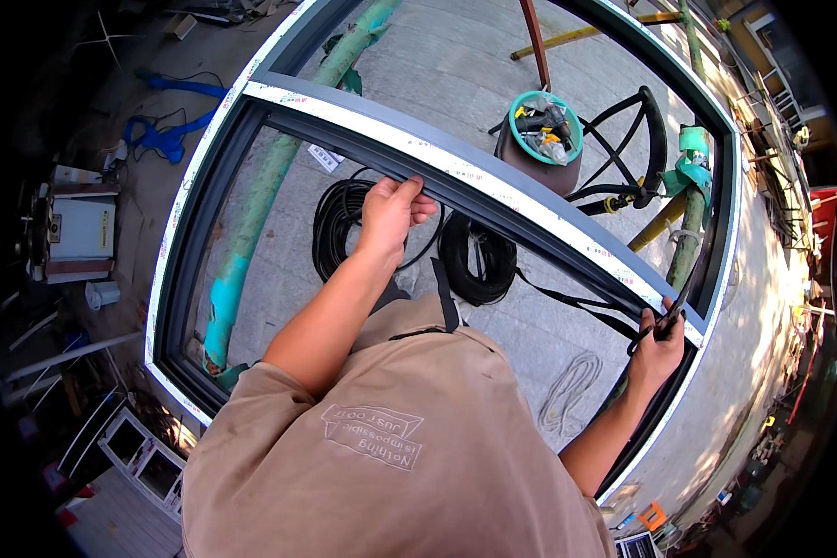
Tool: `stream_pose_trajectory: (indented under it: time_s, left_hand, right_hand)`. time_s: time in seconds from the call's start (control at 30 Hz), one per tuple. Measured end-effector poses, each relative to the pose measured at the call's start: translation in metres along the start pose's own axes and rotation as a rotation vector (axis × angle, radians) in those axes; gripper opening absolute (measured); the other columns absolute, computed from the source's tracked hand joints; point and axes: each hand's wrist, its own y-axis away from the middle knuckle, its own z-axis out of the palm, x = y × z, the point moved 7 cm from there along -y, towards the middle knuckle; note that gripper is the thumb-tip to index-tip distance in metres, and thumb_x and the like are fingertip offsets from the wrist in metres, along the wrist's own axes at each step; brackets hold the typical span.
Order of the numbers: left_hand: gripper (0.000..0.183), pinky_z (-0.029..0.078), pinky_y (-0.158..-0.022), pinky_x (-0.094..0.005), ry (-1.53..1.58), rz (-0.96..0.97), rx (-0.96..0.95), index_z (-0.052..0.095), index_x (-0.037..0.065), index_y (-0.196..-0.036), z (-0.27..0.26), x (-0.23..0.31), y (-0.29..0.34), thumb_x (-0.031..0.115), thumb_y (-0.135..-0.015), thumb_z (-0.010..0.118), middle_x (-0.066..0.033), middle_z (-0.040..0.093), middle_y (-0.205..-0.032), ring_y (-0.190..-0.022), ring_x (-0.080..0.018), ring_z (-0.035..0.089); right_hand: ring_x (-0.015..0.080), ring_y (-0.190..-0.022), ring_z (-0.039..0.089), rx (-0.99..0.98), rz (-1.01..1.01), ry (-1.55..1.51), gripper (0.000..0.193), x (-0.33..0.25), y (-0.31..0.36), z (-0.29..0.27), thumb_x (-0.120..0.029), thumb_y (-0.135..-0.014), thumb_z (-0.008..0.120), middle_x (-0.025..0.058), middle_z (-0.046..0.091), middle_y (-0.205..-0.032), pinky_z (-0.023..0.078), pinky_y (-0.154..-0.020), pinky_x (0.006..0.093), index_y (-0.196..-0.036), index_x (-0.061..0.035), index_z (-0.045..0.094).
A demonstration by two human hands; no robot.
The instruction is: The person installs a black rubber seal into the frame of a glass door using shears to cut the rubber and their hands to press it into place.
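Likely stiff and slick, our frame crossbar [493, 179] spans ten to four o'clock, best gripped by its edges. At twelve our left hand [391, 216] pinches it; toward four our right hand [657, 359] clasps a dark tool [669, 322].

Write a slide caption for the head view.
Left grip at the frame crossbar, right grip holding a dark object nearby.

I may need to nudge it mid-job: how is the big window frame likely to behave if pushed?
The window frame would probably stay stiff, its broad bars joining at corners. Spreading well past the left hand and right hand, it would likely be awkward and fairly heavy. Its smooth-looking white facing might feel slippery.
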Motion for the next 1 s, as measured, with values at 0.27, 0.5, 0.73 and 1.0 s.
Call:
stream_pose_trajectory:
  time_s: [0.27, 0.5, 0.73, 1.0]
  left_hand:
    - [0.022, 0.057, -0.069, -0.0248, 0.077, -0.001, -0.053, 0.065, 0.008, -0.114, -0.012, 0.008, 0.002, 0.03, -0.11, 0.066, -0.0049, 0.073, -0.097, -0.083, -0.0135, 0.075]
    - [0.02, 0.056, -0.068, -0.0239, -0.002, 0.046, 0.009, 0.066, 0.008, -0.111, -0.02, 0.007, -0.006, 0.028, -0.108, 0.067, -0.0038, 0.074, -0.094, -0.077, -0.0108, 0.072]
    - [0.024, 0.052, -0.065, -0.0246, 0.093, -0.004, -0.01, 0.064, 0.006, -0.104, -0.022, 0.024, 0.006, 0.029, -0.107, 0.069, -0.0067, 0.074, -0.094, -0.072, -0.0107, 0.07]
    - [0.022, 0.05, -0.063, -0.0248, -0.049, 0.12, 0.073, 0.065, 0.006, -0.101, -0.04, 0.023, -0.014, 0.027, -0.107, 0.069, -0.0057, 0.074, -0.093, -0.07, -0.0091, 0.068]
  right_hand:
    - [0.0071, -0.074, 0.042, 0.012, -0.021, -0.024, 0.046, 0.003, 0.0, 0.003, -0.006, -0.096, 0.081, -0.0055, 0.044, -0.084, 0.038, -0.067, 0.0229, -0.141, 0.0006, 0.07]
    - [0.0072, -0.076, 0.042, 0.015, -0.051, -0.01, 0.048, 0.003, 0.0, 0.005, -0.005, -0.096, 0.081, -0.0052, 0.045, -0.085, 0.038, -0.069, 0.0224, -0.142, 0.0006, 0.07]
    - [0.0084, -0.08, 0.045, 0.006, -0.041, -0.025, 0.049, 0.015, -0.002, 0.005, -0.004, -0.095, 0.082, -0.0042, 0.047, -0.089, 0.041, -0.074, 0.0222, -0.142, 0.0012, 0.07]
    - [0.009, -0.08, 0.046, -0.009, -0.028, -0.015, 0.047, 0.008, -0.001, 0.005, -0.005, -0.095, 0.081, -0.0038, 0.048, -0.089, 0.042, -0.075, 0.0226, -0.14, 0.0009, 0.07]
